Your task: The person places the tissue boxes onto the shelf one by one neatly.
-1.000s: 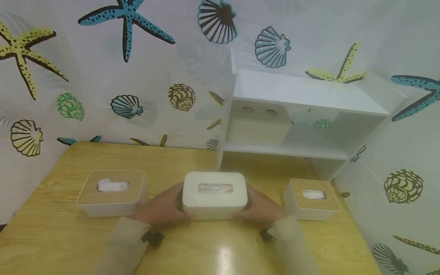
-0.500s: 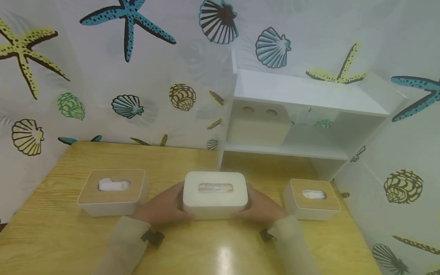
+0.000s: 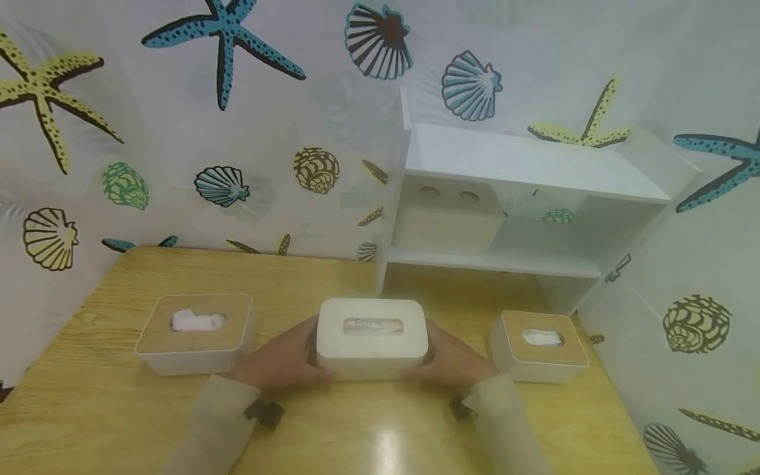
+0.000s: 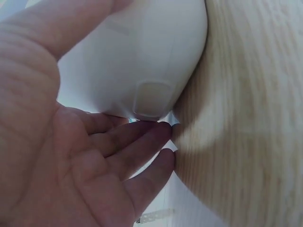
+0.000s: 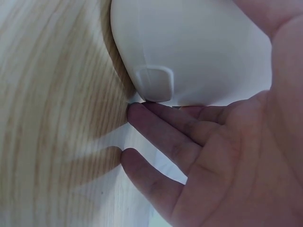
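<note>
Head view, lower edge: two pale sleeves [image 3: 507, 422] rise from the bottom of the frame, and a dark wrist device [image 3: 264, 410] shows at the left one. My first worry is the smooth, rounded wall of the white box [image 3: 372, 344], just below the centre of the frame; uneven pressure from the two sides could let one end slip or tip. Its pale top may be a separate lid; if so, a grip on the body alone might leave it free to shift.

The left hand [image 3: 284, 356] and right hand [image 3: 456, 356] bracket it, thumbs low along the near face, fingers reaching around the ends. Each is spread about as wide as the box is deep, holding it between thumb and fingers. In both wrist views the little fingers reach down to the tabletop [image 4: 255, 71], so they could drag there if the box were slid. Whether the table bears its weight, I cannot tell.

At left and right of the frame, the left wood-topped box [image 3: 196, 341] and right wood-topped box [image 3: 540, 353] sit close to the wrists; a sideways swing might knock either. Farther back, upper right, stands a white shelf [image 3: 493, 259], a likely snag for a careless forward push.
</note>
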A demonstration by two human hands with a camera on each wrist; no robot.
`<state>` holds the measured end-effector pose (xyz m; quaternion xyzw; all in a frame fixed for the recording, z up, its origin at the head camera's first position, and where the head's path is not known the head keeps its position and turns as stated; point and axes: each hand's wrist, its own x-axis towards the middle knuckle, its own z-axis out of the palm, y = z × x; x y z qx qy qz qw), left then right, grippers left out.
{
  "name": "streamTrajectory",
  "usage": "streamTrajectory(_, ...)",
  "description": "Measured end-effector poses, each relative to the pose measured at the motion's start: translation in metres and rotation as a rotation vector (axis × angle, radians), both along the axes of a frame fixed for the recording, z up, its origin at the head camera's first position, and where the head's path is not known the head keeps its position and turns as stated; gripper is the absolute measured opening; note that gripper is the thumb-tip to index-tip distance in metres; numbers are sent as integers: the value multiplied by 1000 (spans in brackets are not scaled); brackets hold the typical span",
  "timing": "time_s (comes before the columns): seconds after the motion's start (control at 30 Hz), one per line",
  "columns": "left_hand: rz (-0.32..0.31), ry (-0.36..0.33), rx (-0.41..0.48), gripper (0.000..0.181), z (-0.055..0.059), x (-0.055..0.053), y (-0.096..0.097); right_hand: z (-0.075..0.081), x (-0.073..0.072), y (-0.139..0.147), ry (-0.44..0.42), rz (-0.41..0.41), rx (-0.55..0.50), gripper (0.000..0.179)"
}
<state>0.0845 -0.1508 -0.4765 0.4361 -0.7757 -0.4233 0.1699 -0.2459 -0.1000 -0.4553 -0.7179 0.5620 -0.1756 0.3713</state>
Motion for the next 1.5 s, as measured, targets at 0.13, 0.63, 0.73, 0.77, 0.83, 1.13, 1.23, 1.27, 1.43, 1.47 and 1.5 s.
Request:
streamTrajectory(0.13,-6,-5,-2,105,-4,1,0,-3,1,0,-29,6,-1,97)
streamTrajectory(0.63,-2,-16,-50,108,2,-1,0,-2,0,-3,37,28,-57,93)
streamTrajectory(0.73,12,-36,-55,109,2,-1,0,-2,0,-3,37,28,-68,94)
streamTrajectory(0.77,17,-45,-58,110,2,-2,0,-2,0,-3,38,28,-68,94)
streamTrajectory(0.83,23,-57,-60,110,2,-2,0,-1,0,-2,54,20,-68,93)
streamTrajectory(1.13,30,-35,-70,111,6,-4,1,14,4,6,35,-21,-67,94)
streamTrajectory(1.23,52,-21,-73,109,9,-5,1,25,8,8,-38,-10,-79,95)
streamTrajectory(1.27,60,-21,-76,109,10,-5,2,28,9,8,-57,-6,-83,95)
streamTrajectory(1.43,98,-18,-76,110,10,-6,2,26,7,6,-31,-57,-98,91)
streamTrajectory(1.47,98,0,-72,110,10,-6,1,22,5,5,-4,-79,-103,90)
streamTrajectory(1.5,85,22,-67,109,10,-6,0,19,3,4,16,-99,-107,90)
